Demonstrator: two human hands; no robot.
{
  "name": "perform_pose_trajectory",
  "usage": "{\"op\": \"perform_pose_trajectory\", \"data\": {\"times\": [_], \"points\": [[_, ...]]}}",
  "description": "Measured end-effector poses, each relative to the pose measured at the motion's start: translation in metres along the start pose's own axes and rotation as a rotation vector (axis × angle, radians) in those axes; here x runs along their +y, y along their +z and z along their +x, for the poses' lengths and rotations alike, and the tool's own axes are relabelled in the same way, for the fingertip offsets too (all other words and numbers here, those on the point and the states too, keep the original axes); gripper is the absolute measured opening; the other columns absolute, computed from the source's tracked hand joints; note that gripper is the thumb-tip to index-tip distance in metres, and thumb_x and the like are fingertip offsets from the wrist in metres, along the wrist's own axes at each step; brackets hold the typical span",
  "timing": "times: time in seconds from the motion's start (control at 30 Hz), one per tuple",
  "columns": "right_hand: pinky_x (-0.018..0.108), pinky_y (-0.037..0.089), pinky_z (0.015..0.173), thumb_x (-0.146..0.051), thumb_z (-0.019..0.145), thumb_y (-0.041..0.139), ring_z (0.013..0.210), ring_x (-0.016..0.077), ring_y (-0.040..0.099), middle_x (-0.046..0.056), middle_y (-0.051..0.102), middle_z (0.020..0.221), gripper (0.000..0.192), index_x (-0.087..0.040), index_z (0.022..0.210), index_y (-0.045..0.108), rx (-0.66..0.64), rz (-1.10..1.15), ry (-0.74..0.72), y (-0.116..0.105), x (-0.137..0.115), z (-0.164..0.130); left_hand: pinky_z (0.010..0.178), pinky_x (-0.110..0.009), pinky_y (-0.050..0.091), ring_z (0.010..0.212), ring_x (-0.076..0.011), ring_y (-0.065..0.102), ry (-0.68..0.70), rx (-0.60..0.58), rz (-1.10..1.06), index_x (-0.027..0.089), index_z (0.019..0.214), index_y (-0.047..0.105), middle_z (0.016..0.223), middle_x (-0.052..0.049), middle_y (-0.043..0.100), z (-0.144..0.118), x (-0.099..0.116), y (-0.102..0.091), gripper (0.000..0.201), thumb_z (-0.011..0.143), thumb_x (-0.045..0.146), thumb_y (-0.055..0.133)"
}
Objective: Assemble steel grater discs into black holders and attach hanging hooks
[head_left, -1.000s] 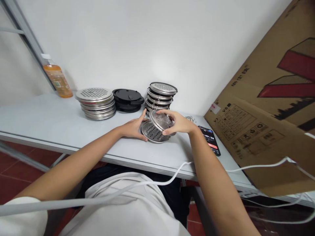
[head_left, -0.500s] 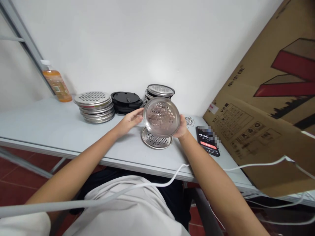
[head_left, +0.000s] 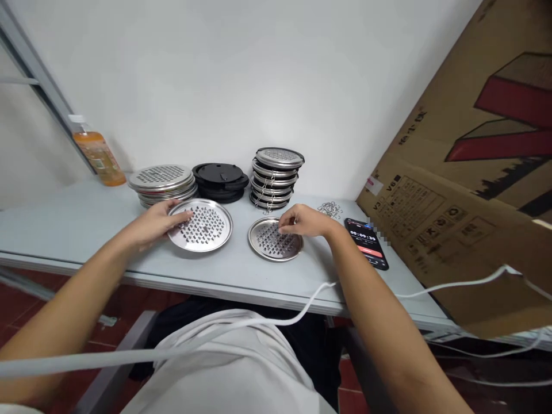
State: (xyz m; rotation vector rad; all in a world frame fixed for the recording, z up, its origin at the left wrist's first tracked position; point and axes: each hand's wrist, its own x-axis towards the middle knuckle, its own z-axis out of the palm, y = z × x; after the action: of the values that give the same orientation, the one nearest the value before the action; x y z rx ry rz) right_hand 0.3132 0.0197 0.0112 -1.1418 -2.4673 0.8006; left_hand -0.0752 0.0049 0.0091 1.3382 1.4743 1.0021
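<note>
My left hand (head_left: 163, 224) grips the left rim of a round perforated metal disc (head_left: 204, 227), thumb on top. The disc is tilted a little above the table, left of a second disc. That second perforated metal disc (head_left: 273, 244) lies on the table with a raised rim. Over its upper right part is my right hand (head_left: 304, 221), fingertips pinched together at its surface. Whatever is between those fingertips is too small or hidden to make out.
Behind stand a stack of metal discs (head_left: 161, 175), black round plastic parts (head_left: 219, 172) and a clipped stack of black-and-metal assemblies (head_left: 276, 178). Small wire clips (head_left: 330, 210), a phone (head_left: 366, 244), a cardboard box (head_left: 431, 190), an orange bottle (head_left: 98, 158) and a white cable (head_left: 241, 328) surround the workspace.
The disc held up between both hands has moved left and down in my left hand. My right hand has let go of it and moved onto the disc lying on the table.
</note>
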Motion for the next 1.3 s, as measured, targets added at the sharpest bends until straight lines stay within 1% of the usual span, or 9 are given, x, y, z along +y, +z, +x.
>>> {"op": "perform_pose_trajectory", "data": {"times": [0.2, 0.43, 0.57, 0.67, 0.77, 0.87, 1.0, 1.13, 1.3], "points": [[0.027, 0.045, 0.061, -0.034, 0.077, 0.073, 0.065, 0.0149, 0.060, 0.002, 0.073, 0.073, 0.019, -0.016, 0.080, 0.078, -0.062, -0.008, -0.014, 0.010, -0.010, 0.005, 0.056, -0.030, 0.050, 0.071, -0.0234, 0.067, 0.025, -0.008, 0.204, 0.019, 0.128, 0.057, 0.091, -0.007, 0.071, 0.005, -0.006, 0.019, 0.083, 0.058, 0.053, 0.088], [0.026, 0.044, 0.061, -0.028, 0.077, 0.070, 0.064, 0.0141, 0.059, 0.001, 0.072, 0.071, 0.014, -0.016, 0.077, 0.078, -0.104, -0.021, -0.030, 0.010, -0.010, 0.005, 0.101, -0.043, 0.048, 0.123, -0.0355, 0.060, 0.286, 0.001, 0.528, 0.014, 0.139, 0.050, 0.135, -0.017, 0.061, 0.017, -0.011, 0.036, 0.093, 0.065, 0.064, 0.076], [0.026, 0.045, 0.063, -0.023, 0.075, 0.068, 0.064, 0.0145, 0.059, 0.001, 0.072, 0.071, 0.013, -0.017, 0.078, 0.079, -0.112, -0.029, -0.022, 0.010, -0.008, 0.005, 0.106, -0.046, 0.043, 0.125, -0.0364, 0.057, 0.380, -0.046, 0.674, 0.014, 0.138, 0.052, 0.139, -0.017, 0.058, 0.009, -0.011, 0.035, 0.081, 0.076, 0.064, 0.066], [0.027, 0.046, 0.063, -0.020, 0.075, 0.066, 0.066, 0.0153, 0.061, 0.002, 0.073, 0.072, 0.014, -0.016, 0.079, 0.079, -0.104, -0.045, -0.008, 0.012, -0.008, 0.006, 0.109, -0.046, 0.040, 0.126, -0.0344, 0.056, 0.560, -0.041, 0.774, 0.015, 0.132, 0.058, 0.134, -0.016, 0.060, -0.001, -0.001, 0.044, 0.063, 0.085, 0.058, 0.058], [0.026, 0.044, 0.061, -0.017, 0.072, 0.063, 0.063, 0.0141, 0.059, 0.001, 0.070, 0.068, 0.014, -0.016, 0.074, 0.077, -0.102, -0.025, -0.005, 0.017, -0.011, 0.008, 0.109, -0.042, 0.041, 0.124, -0.0301, 0.057, 0.755, -0.219, 0.746, 0.020, 0.127, 0.063, 0.132, -0.011, 0.062, -0.006, 0.013, 0.067, 0.048, 0.093, 0.053, 0.052], [0.024, 0.039, 0.056, -0.015, 0.069, 0.061, 0.056, 0.0105, 0.049, -0.003, 0.060, 0.059, 0.011, -0.015, 0.067, 0.072, -0.084, 0.026, -0.029, 0.017, -0.016, 0.008, 0.109, -0.039, 0.042, 0.126, -0.0287, 0.056, 0.815, -0.343, 0.710, 0.022, 0.130, 0.061, 0.136, -0.009, 0.061, -0.003, 0.018, 0.091, 0.048, 0.094, 0.053, 0.052], [0.023, 0.037, 0.054, -0.019, 0.070, 0.062, 0.055, 0.0092, 0.046, -0.004, 0.056, 0.058, 0.009, -0.014, 0.069, 0.070, 0.010, 0.197, -0.026, -0.004, -0.021, -0.004, 0.110, -0.040, 0.041, 0.128, -0.0279, 0.055, 0.815, -0.300, 0.680, 0.019, 0.135, 0.056, 0.139, -0.010, 0.059, 0.003, 0.018, 0.106, 0.051, 0.097, 0.052, 0.049], [0.025, 0.043, 0.060, -0.025, 0.070, 0.068, 0.061, 0.0122, 0.054, 0.000, 0.064, 0.066, 0.012, -0.015, 0.074, 0.072, 0.243, 0.270, 0.046, -0.036, -0.005, -0.031, 0.111, -0.039, 0.041, 0.131, -0.0260, 0.053, 0.827, -0.293, 0.663, 0.019, 0.139, 0.053, 0.142, -0.011, 0.057, 0.002, 0.025, 0.112, 0.051, 0.102, 0.050, 0.038], [0.025, 0.041, 0.057, -0.021, 0.067, 0.064, 0.059, 0.0134, 0.053, 0.000, 0.062, 0.059, 0.008, -0.016, 0.065, 0.070, 0.345, -0.040, 0.389, -0.046, 0.041, -0.045, 0.113, -0.043, 0.037, 0.136, -0.0287, 0.049, 0.911, -0.560, 0.919, 0.026, 0.141, 0.055, 0.150, -0.008, 0.053, 0.002, 0.032, 0.136, 0.054, 0.095, 0.054, 0.052]]}}
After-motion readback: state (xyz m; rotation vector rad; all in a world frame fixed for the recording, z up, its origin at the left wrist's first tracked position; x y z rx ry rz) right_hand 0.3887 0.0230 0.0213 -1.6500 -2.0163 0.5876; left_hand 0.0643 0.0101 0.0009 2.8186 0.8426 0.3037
